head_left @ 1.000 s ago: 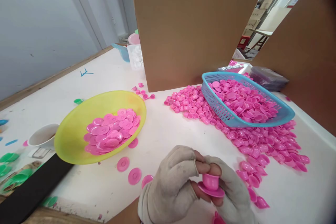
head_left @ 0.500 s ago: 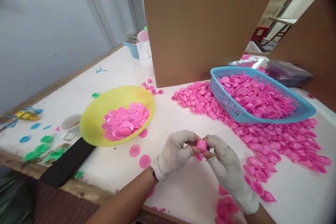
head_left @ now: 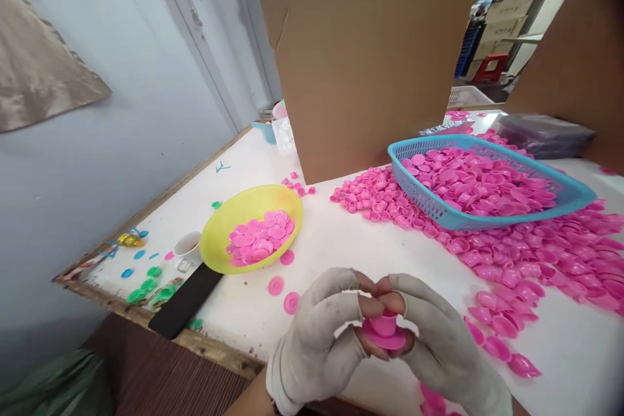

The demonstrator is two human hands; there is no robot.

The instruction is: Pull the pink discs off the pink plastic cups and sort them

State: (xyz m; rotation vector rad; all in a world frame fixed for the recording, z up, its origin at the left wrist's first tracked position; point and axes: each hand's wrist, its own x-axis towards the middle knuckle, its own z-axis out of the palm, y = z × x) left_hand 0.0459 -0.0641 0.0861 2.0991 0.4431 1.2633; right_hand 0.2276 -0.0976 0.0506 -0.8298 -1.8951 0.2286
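Observation:
Between my hands is a small pink plastic toy cup (head_left: 384,333) with a wide round disc at its base. My left hand (head_left: 324,331), in a white glove with bare fingertips, pinches it from the left, thumb beneath and fingers on top. My right hand (head_left: 433,338), gloved the same way, grips it from the right. Both thumbs press under the disc, and the fingertips hide the cup's top. Loose pink discs (head_left: 291,303) lie left of my hands. More discs fill part of a yellow bowl (head_left: 214,227).
A blue basket (head_left: 424,205) of pink pieces stands at right on a spread pile of pink cups (head_left: 526,260). A cardboard box (head_left: 361,65) rises behind. Near the left edge are a white cup (head_left: 188,245), a black strip (head_left: 185,302) and green pieces (head_left: 149,285).
My hands have come closer to the camera, with the toy cup still between them. My fingers now press over its top and the thumbs sit below. The view has shifted, showing more wall.

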